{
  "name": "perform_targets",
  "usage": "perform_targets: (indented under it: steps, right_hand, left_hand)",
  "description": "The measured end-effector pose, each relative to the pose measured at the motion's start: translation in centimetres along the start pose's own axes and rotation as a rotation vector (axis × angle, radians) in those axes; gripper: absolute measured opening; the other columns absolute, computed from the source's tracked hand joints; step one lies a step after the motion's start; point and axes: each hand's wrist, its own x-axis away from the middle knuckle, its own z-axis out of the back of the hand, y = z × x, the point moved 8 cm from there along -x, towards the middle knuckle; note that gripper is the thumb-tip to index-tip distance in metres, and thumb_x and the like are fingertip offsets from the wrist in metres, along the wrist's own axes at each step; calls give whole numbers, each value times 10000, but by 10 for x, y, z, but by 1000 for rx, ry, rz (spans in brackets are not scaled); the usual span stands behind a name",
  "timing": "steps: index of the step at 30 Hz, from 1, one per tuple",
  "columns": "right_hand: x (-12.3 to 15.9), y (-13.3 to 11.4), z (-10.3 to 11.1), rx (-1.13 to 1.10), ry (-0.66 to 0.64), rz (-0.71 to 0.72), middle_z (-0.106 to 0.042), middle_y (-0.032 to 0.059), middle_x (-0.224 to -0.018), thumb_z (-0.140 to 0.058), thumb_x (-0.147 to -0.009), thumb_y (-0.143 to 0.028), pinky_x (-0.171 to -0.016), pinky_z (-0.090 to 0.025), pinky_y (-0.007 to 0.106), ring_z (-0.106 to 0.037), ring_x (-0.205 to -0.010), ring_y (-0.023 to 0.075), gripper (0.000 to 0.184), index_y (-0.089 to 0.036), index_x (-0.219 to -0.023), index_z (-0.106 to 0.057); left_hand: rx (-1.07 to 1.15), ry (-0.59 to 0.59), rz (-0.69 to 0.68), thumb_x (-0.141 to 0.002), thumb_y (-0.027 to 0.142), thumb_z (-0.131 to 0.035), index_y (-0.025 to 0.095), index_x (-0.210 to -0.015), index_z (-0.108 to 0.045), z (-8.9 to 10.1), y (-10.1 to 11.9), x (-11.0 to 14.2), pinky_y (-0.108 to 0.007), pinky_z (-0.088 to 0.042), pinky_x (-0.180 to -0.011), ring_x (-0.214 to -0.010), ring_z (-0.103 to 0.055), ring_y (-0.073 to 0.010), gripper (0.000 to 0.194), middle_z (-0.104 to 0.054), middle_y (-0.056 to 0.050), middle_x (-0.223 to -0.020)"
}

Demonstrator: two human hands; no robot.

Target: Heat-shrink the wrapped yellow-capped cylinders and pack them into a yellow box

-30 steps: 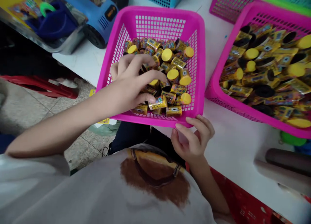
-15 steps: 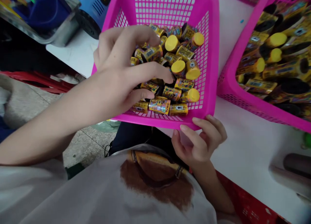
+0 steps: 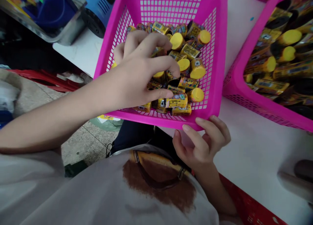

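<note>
Inside a pink plastic basket [image 3: 221, 72] lies a heap of small yellow canisters [image 3: 190, 51] with printed labels and yellow caps. My left hand [image 3: 141, 72] reaches over the heap from the left, its fingers curved and spread apart. Its thumb tip lies against a canister [image 3: 179, 100] near the basket's front, and its index fingertip comes down on the pile a little farther back. The palm hides part of the heap. At the basket's front right corner, my right hand [image 3: 202, 140] has its fingertips on the rim and its thumb below it.
A second pink basket [image 3: 259, 111] with more canisters stands at the right on the white table [image 3: 244, 147]. A blue object with a black wheel [image 3: 93, 22] sits at the upper left, beside a dark blue container [image 3: 53, 15]. Red plastic [image 3: 46, 81] shows below the table.
My left hand has shifted right and slightly back over the heap. Canisters by its thumb have moved, with one now lying on top of others. My right hand stays on the rim.
</note>
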Motion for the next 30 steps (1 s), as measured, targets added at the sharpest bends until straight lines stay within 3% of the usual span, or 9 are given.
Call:
perform_targets:
  steps: [8, 12, 18, 21, 24, 27, 30]
  right_hand:
    - [1, -1, 0, 2, -10, 4, -569, 99, -1271, -763, -843, -134, -1188, -462, 414, -469, -1435, 256, 453, -194, -1256, -585]
    - [1, -2, -1, 6, -20, 9, -562, 106, -1283, -759, -848, -143, -1204, -450, 414, -453, -1453, 263, 431, -178, -1245, -594]
    - [0, -3, -1, -1, -11, 16, -566, 104, -1278, -740, -852, -136, -1228, -437, 426, -456, -1446, 252, 414, -172, -1239, -597]
    - [-1, -4, -1, -1, -7, 24, -567, 105, -1271, -728, -861, -146, -1221, -445, 420, -454, -1447, 252, 395, -170, -1233, -598]
    - [-1, -4, -1, 3, -10, 27, -568, 105, -1269, -729, -854, -143, -1216, -449, 412, -449, -1449, 254, 393, -167, -1226, -604]
    - [0, -3, -1, 6, -10, 25, -573, 110, -1270, -729, -846, -134, -1218, -453, 429, -448, -1454, 261, 414, -168, -1238, -601]
    - [0, -3, -1, 5, -17, 26, -573, 111, -1277, -719, -856, -128, -1224, -452, 439, -445, -1465, 259, 425, -172, -1260, -591]
  left_hand:
    - [70, -36, 23, -1034, 586, -549, 340, -1276, -728, 5, -2, -5, -700, -383, -1133, -1462, -438, -409, 389, -533, -68, -1538]
    - [73, -106, -24, -969, 649, -635, 363, -1229, -751, -5, 7, -8, -695, -368, -1148, -1454, -449, -425, 404, -540, -50, -1548]
    - [-175, 8, 181, -1072, 407, -522, 342, -1334, -713, 11, -8, -6, -729, -272, -1200, -1521, -327, -420, 331, -465, -5, -1632]
    - [-106, -45, -11, -1048, 490, -566, 347, -1397, -653, 5, -1, -1, -690, -264, -1238, -1485, -387, -394, 387, -465, -34, -1612]
    - [-40, -170, -205, -975, 466, -695, 366, -1511, -529, -15, 11, 5, -731, -339, -1155, -1476, -391, -453, 570, -378, -119, -1667]
    - [-94, -208, -263, -928, 308, -758, 375, -1603, -399, -24, 18, 2, -767, -358, -1081, -1500, -325, -521, 767, -249, -178, -1733]
    - [-208, -98, -244, -1008, 227, -620, 409, -1635, -350, -11, 19, -8, -734, -312, -1117, -1522, -308, -479, 707, -223, -126, -1756]
